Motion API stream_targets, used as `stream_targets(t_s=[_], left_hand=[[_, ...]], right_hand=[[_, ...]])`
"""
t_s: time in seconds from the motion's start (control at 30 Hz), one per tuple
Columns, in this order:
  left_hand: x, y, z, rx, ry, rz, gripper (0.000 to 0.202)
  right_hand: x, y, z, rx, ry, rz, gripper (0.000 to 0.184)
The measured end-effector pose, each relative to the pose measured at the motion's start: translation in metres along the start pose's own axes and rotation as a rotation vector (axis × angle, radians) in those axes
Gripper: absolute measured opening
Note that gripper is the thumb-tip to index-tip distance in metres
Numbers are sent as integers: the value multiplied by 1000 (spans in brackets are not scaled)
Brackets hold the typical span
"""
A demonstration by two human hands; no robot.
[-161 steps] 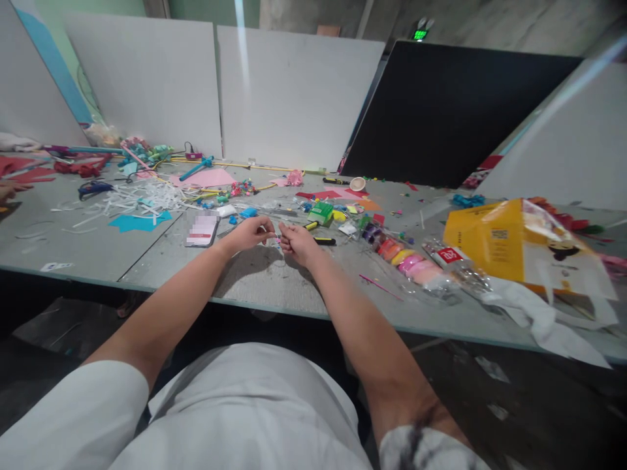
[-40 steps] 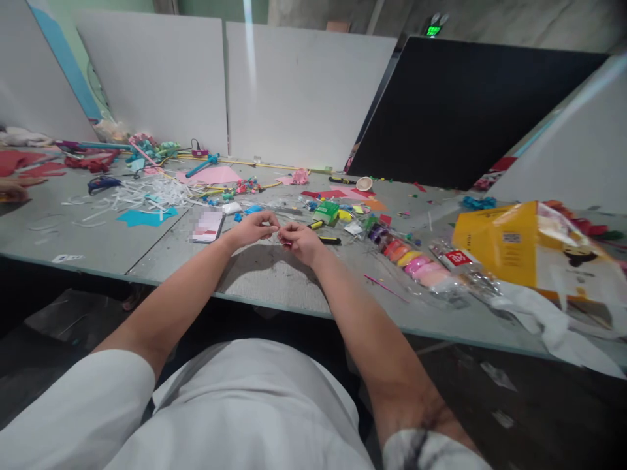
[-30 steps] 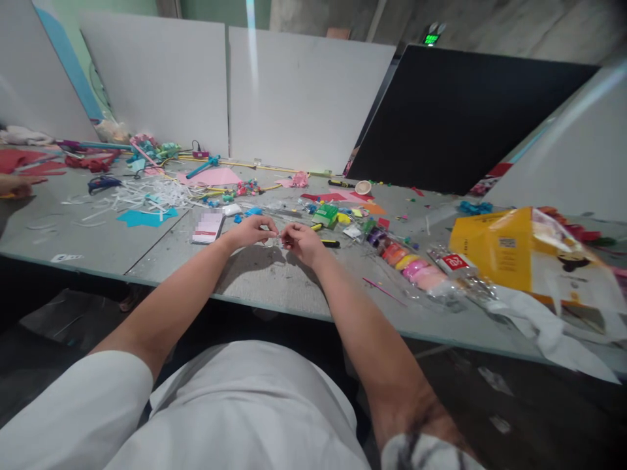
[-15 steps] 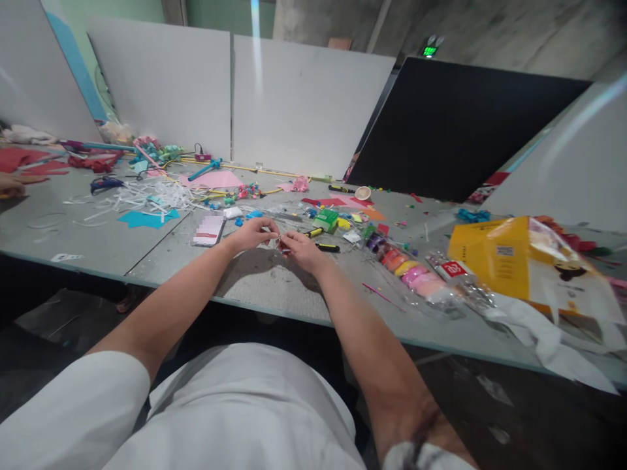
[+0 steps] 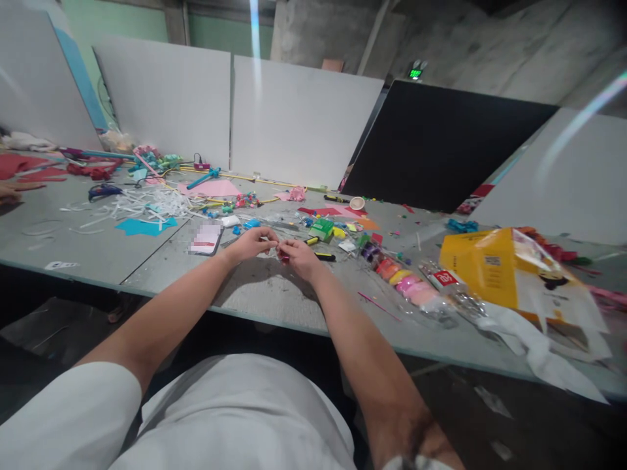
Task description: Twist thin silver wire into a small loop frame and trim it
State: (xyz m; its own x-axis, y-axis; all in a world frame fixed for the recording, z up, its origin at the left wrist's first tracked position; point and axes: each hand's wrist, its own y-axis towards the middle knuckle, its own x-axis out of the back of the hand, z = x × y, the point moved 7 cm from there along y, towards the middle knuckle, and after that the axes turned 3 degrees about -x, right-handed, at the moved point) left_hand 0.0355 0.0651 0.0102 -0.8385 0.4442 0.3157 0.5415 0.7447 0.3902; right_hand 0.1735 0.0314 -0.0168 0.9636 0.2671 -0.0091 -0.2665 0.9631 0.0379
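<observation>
My left hand [image 5: 252,242] and my right hand [image 5: 298,254] meet over the grey table [image 5: 274,294], fingertips pinched together. Between them is a tiny object [image 5: 280,253] with a hint of red or pink, too small to name. Both hands are closed in a pinch on it. A phone [image 5: 206,239] lies flat just left of my left hand. A black and yellow marker [image 5: 324,256] lies just right of my right hand.
A row of coloured clay tubs in a clear wrapper [image 5: 404,279] lies to the right, then a yellow box [image 5: 482,266] and a white bag [image 5: 533,339]. White paper shreds [image 5: 147,201] and blue paper [image 5: 142,226] lie at left. White and black boards stand behind. Another person's hand [image 5: 10,192] is at far left.
My hands have stayed together at the same spot, with small finger movements on the tiny object. The view has tilted up slightly, showing more of the wall behind.
</observation>
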Motion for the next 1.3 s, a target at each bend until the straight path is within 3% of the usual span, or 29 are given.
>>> stream_targets(t_s=[0.47, 0.7, 0.9, 1.07, 1.3], left_hand=[[-8, -3, -1, -12, 45, 103, 28], [0, -2, -5, -46, 165, 42, 25], [7, 1, -5, -127, 352, -47, 18], [3, -1, -6, -174, 456, 0, 15], [-5, -5, -12, -205, 507, 43, 11]], right_hand=[[-4, 2, -1, 21, -54, -47, 42], [4, 2, 3, 35, -132, -103, 53], [7, -3, 11, 129, -385, -173, 37], [6, -11, 24, 265, -664, -259, 20], [3, -17, 35, 307, -929, -284, 17]])
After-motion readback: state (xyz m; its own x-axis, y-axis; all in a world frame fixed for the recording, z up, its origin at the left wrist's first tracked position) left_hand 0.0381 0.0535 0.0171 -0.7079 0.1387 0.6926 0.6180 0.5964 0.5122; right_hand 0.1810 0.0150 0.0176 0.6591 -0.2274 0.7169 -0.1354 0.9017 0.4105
